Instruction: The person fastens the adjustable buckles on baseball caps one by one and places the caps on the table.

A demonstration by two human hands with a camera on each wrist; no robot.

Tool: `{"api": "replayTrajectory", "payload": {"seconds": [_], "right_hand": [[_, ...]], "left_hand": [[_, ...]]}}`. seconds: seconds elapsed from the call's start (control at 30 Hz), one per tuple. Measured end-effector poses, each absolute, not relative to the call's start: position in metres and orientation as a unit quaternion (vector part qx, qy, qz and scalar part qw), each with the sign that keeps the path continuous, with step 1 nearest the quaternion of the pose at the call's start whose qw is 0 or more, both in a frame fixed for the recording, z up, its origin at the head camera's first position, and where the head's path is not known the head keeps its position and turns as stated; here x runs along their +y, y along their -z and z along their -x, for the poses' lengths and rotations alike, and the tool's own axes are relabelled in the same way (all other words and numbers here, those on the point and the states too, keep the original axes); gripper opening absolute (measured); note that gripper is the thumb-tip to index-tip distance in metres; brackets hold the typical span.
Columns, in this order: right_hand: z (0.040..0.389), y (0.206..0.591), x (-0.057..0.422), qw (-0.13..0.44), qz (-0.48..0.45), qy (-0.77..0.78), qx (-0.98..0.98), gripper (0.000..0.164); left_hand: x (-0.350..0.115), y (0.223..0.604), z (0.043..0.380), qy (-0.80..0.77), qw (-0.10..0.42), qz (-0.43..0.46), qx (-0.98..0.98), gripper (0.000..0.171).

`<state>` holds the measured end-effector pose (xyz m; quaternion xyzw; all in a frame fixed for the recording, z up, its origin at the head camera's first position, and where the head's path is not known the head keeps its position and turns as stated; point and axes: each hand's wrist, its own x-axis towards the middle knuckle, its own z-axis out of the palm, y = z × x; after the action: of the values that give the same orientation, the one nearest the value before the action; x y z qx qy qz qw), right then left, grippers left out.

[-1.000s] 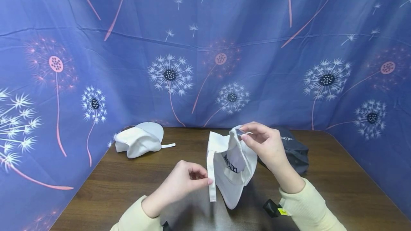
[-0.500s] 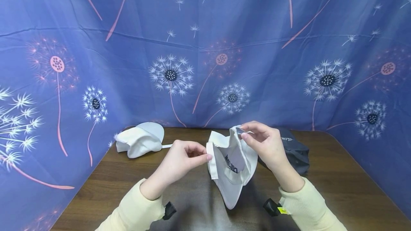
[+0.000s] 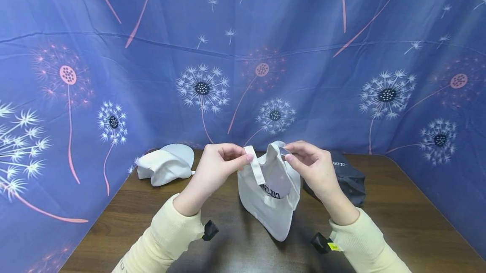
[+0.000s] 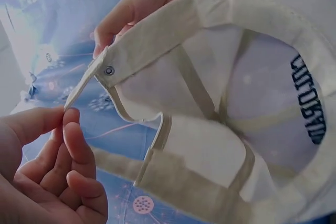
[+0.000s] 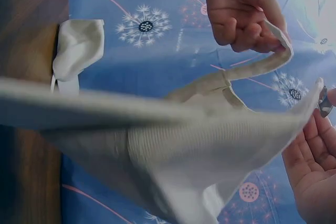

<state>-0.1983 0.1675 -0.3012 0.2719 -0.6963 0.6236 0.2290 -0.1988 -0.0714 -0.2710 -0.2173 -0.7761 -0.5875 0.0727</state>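
A white baseball cap (image 3: pixel 265 209) hangs between the hands, brim down and its inside facing me, with dark lettering seen inside. My left hand (image 3: pixel 217 164) pinches the cap's back strap (image 3: pixel 255 165) between thumb and index finger; the strap's loose end slants down to the right across the opening. In the right wrist view the strap bends over at those fingers. On the other side of the back opening, my right hand (image 3: pixel 314 166) pinches the cap's edge at a small metal buckle (image 5: pixel 326 107). A round snap (image 4: pixel 109 70) shows inside the band in the left wrist view.
Another white cap (image 3: pixel 165 167) lies at the back left of the brown wooden table (image 3: pixel 129 222). A dark cap with light lettering (image 3: pixel 350 182) lies at the back right, partly behind the right hand. A blue dandelion-print cloth (image 3: pixel 311 24) hangs around the table.
The left hand has moved up, raising the strap from beside the cap to the top of its opening. The cap has turned slightly, its brim shifting. My right hand stays nearly still at the buckle.
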Motion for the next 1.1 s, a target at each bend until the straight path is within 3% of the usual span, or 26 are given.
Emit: {"api": "replayTrajectory", "payload": {"seconds": [0.23,0.83,1.1], "right_hand": [[0.197,0.299,0.165,0.239,-0.271,-0.633,-0.685,0.017],[0.200,0.301,0.152,0.270,-0.258,-0.678,-0.633,0.019],[0.203,0.304,0.148,0.296,-0.246,-0.678,-0.626,0.020]], "left_hand": [[-0.063,0.260,0.201,0.633,0.089,0.182,-0.747,0.015],[-0.042,0.249,0.209,0.713,0.214,0.135,-0.654,0.014],[-0.033,0.253,0.212,0.716,0.234,0.126,-0.645,0.016]]}}
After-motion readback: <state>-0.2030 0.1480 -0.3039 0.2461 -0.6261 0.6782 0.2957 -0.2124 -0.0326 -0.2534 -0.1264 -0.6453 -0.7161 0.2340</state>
